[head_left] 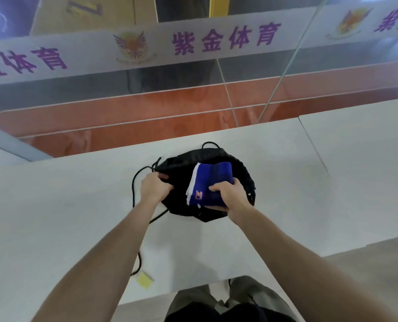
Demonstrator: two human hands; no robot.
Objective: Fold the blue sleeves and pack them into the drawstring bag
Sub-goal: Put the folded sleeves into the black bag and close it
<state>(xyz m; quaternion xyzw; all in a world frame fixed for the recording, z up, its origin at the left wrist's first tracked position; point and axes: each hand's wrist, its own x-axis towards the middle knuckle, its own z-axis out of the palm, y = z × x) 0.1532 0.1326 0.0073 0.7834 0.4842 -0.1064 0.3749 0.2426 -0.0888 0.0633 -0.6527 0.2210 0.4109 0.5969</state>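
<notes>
Here, the right hand (229, 197) clamps the folded blue sleeves (210, 183) above the black drawstring bag (242, 173), whose mouth the left hand (155, 188) pinches; loosened, the fold could spring open.

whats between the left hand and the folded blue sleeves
Only black fabric of the drawstring bag shows between the left hand and the folded blue sleeves held by the right hand, in the head view.

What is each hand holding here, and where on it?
Right hand grips the folded blue sleeves at their near right corner. Left hand pinches the black drawstring bag at its left edge.
</notes>
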